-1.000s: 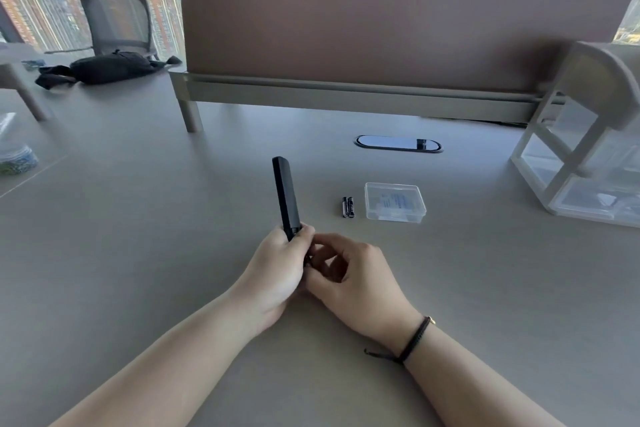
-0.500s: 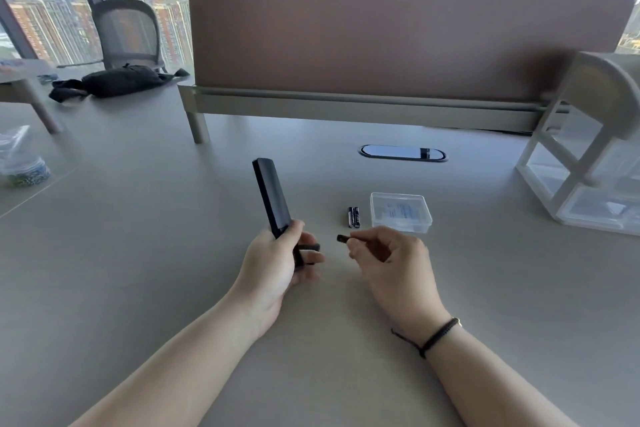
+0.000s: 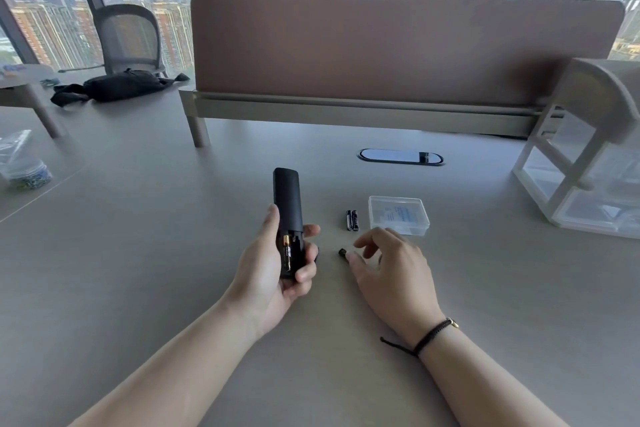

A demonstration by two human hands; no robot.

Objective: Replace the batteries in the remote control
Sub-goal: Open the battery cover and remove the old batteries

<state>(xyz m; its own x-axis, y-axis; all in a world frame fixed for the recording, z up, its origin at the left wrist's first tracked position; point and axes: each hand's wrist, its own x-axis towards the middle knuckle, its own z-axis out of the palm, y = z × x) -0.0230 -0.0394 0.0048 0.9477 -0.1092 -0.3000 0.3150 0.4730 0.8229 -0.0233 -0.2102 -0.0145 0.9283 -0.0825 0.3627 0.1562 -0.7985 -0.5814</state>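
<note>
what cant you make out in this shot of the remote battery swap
All in the head view:
- Small dark piece at the right hand fingertips: too small to identify.
- Remote compartment: one battery shows; the left hand fingers hide the rest.
- Two loose batteries: markings too small.
- Clear box: label unreadable.

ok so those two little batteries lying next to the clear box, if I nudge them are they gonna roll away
Probably, if pushed sideways. The two batteries are small cylinders lying flat, side by side, on a smooth bare desk, with nothing blocking their left side. Rightwards, the clear plastic box would likely stop them. They look light enough for a fingertip pinch, though slick casings may slip.
</note>
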